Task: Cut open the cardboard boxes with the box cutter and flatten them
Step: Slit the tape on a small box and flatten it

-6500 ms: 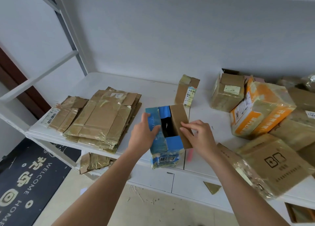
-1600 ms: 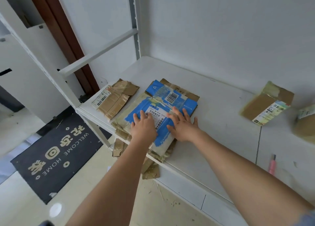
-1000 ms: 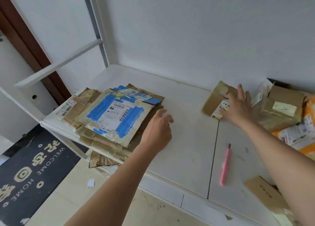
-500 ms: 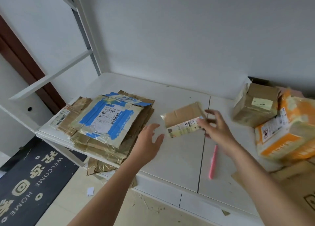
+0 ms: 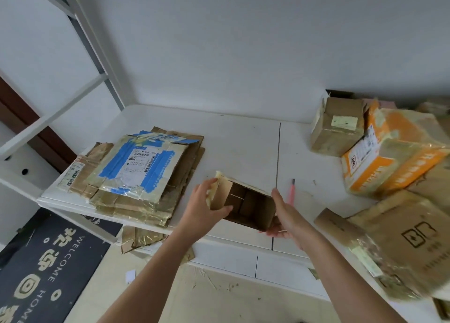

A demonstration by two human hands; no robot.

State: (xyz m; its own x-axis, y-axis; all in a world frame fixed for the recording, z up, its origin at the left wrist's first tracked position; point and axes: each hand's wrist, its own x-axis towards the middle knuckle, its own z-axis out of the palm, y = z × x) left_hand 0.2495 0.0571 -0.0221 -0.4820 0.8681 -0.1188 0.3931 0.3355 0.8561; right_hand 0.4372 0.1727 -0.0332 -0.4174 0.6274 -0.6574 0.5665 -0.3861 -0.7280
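I hold a small brown cardboard box point(image 5: 248, 207) above the front of the white table point(image 5: 243, 142), its open end facing me so its inside shows. My left hand point(image 5: 203, 209) grips its left side by a taped flap. My right hand point(image 5: 283, 216) holds its right side with fingers wrapped under the bottom corner. The pink box cutter point(image 5: 291, 192) lies on the table just behind my right hand, partly hidden. A stack of flattened boxes point(image 5: 143, 174), topped by a blue-and-white one, sits at the left.
Unopened boxes crowd the right side: a brown taped box point(image 5: 337, 125), an orange-and-white box point(image 5: 392, 152) and a large brown box point(image 5: 399, 244) at the table's front. Cardboard scraps point(image 5: 138, 237) lie below the table's edge. A dark doormat point(image 5: 46, 271) covers the floor at left.
The small brown box has come nearer the table's front and turned its open end toward me. My left hand, empty before, now grips its left flap. My right hand stays on its right side.
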